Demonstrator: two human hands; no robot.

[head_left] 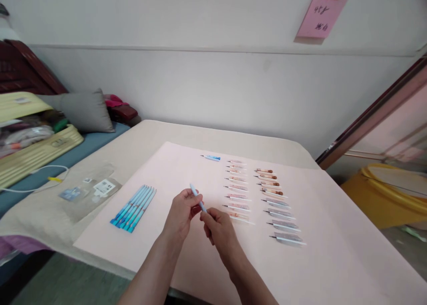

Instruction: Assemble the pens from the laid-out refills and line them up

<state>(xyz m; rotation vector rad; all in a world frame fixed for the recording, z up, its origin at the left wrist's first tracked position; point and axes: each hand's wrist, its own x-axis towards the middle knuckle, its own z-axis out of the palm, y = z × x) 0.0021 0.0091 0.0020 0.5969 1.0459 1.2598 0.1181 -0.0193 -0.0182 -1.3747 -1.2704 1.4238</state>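
Observation:
Above the pink sheet, a slim light blue pen [194, 191] is held at a slant between both hands. My left hand [182, 211] pinches it around the middle, with its upper end sticking out past the fingers. Closed on the lower end is my right hand [219, 228], whose fingers partly cover it. Left of the hands lies a row of several blue pens [135, 207], side by side. A dark-tipped refill beside a blue piece [211, 158] lies farther back. To the right, pinkish pieces with white refills [237, 196] form one column.
A second column on the right has brown-ended pieces [270, 183] and grey pieces [282, 225] with white refills. Clear plastic bags [95, 189] lie at the left on the cream tabletop [200, 134]. A yellow container [383, 194] stands right of the table, a grey cushion [85, 111] at left.

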